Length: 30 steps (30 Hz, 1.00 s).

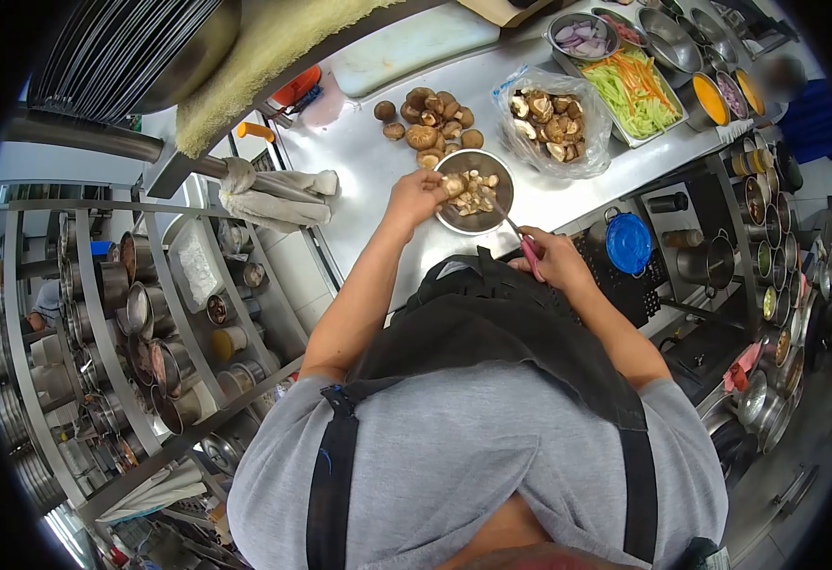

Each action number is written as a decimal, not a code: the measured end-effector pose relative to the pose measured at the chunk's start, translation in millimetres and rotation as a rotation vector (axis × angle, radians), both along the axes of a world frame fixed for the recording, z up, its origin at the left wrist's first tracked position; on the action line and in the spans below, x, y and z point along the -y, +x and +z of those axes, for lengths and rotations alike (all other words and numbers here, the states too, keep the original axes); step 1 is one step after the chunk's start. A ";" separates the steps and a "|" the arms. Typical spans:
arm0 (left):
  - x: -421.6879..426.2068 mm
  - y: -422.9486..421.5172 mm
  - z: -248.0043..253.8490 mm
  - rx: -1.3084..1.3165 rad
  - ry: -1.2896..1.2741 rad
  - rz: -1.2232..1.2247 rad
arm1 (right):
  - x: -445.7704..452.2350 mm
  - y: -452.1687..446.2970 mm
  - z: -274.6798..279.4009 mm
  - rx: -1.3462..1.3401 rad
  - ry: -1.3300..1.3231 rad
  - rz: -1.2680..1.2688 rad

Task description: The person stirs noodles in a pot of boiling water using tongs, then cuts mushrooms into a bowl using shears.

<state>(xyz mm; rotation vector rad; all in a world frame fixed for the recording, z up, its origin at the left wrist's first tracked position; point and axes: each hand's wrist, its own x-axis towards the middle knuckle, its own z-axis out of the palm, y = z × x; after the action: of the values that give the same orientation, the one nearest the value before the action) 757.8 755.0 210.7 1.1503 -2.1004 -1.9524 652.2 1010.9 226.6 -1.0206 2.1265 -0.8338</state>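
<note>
My left hand [418,202] is closed on a shiitake mushroom [453,184] at the left rim of a round metal bowl [476,228]. Pale cut mushroom pieces [476,197] lie inside that bowl. In my right hand [556,259] is a small knife [530,251] with a pink handle, its blade reaching over the bowl's right side. Whole brown mushrooms [424,136] are heaped on the steel counter beyond the bowl. To their right sits an open clear plastic bag [598,163] filled with more mushrooms [554,125].
A white cutting board [416,49] lies at the back. A tray of shredded vegetables [636,95] and a bowl of sliced onion [582,40] stand at the back right. Grey cloths [274,197] hang at the left edge. Beside the counter is a blue lid [629,242].
</note>
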 end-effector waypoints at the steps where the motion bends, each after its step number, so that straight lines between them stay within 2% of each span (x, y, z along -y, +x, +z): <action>1: -2.0 -1.1 5.0 -0.003 0.002 0.002 | -1.6 -0.3 2.7 0.196 0.054 -0.112; 2: -4.1 -2.9 9.9 -0.104 0.072 0.035 | -3.7 0.0 -2.4 0.193 0.057 -0.110; 4: -10.4 -8.7 22.2 -0.209 0.145 0.067 | -6.0 0.0 -13.9 0.374 -0.148 -0.157; 6: -19.4 -17.1 35.3 -0.342 0.175 0.037 | -6.4 -0.8 -15.6 0.442 -0.145 -0.156; 10: -32.8 -34.6 38.3 -0.339 0.113 -0.123 | 1.3 -2.0 -5.7 0.539 -0.154 -0.173; 13: -36.2 -47.1 32.6 -0.292 0.028 -0.175 | 1.8 -9.1 -12.2 0.540 -0.195 -0.210; 17: -36.0 -67.6 32.8 -0.251 0.050 -0.204 | -0.9 -15.8 -13.8 0.531 -0.228 -0.244; 23: -38.3 -125.3 21.6 -0.268 -0.036 -0.220 | 0.2 -32.5 -6.5 0.631 -0.322 -0.475; 25: -40.0 -146.3 21.0 -0.274 0.046 -0.204 | 0.4 -45.4 0.4 0.616 -0.249 -0.533; 27: -34.5 -172.8 15.9 -0.169 -0.002 -0.239 | -0.1 -63.3 -13.6 0.593 -0.244 -0.535; 28: -32.6 -183.1 15.3 -0.096 -0.158 -0.298 | 0.2 -70.6 -14.3 0.572 -0.237 -0.535; 29: -33.0 -188.7 13.4 -0.095 -0.158 -0.296 | -1.0 -77.0 -14.4 0.572 -0.237 -0.533; 30: -33.2 -193.5 11.2 -0.091 -0.400 -0.337 | -2.2 -83.0 -14.3 0.599 -0.217 -0.533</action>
<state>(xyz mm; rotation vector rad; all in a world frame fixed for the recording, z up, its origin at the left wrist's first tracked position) 564.3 788.2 221.8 0.6582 -2.6037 -1.5363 569.1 1013.1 212.3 -0.2187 1.8056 -1.4389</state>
